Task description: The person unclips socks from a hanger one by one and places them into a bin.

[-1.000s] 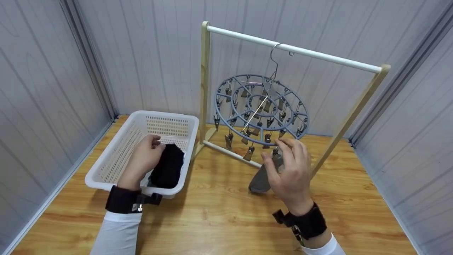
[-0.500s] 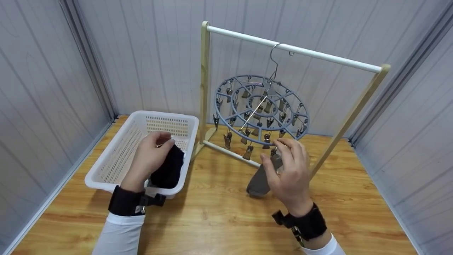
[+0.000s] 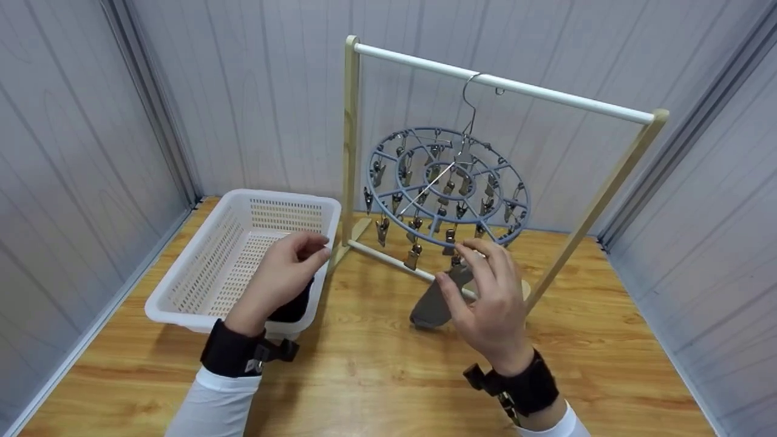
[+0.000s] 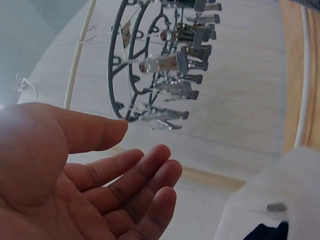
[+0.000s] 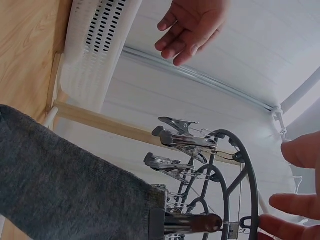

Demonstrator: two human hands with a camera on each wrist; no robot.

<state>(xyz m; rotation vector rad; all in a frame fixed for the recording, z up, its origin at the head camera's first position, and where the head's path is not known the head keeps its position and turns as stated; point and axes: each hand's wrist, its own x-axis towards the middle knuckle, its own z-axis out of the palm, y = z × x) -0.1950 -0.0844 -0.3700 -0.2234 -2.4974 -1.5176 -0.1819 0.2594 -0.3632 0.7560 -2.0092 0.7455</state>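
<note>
A grey sock (image 3: 434,303) hangs from a metal clip of the round blue-grey clip hanger (image 3: 388,213); the clip (image 5: 187,223) grips its top edge in the right wrist view. My right hand (image 3: 488,303) is at the hanger's near rim beside the sock, its thumb and fingers apart. A fingertip appears to touch the rim in the right wrist view. My left hand (image 3: 282,273) hovers over the right side of the white basket (image 3: 159,303), its fingers loosely bent and nothing in them. Below it lies a black cloth item (image 3: 291,308), partly hidden by the hand.
The hanger hooks over the white bar (image 3: 564,97) of a wooden-sided rack (image 3: 351,139). Several bare clips (image 3: 413,257) dangle from its rings. The basket stands left of the rack on the wooden table (image 3: 364,376), with panelled walls (image 3: 273,91) around.
The hanger has turned a little, bringing its near clips and the sock leftward. My right hand has shifted slightly left with it. My left hand has moved right over the black cloth.
</note>
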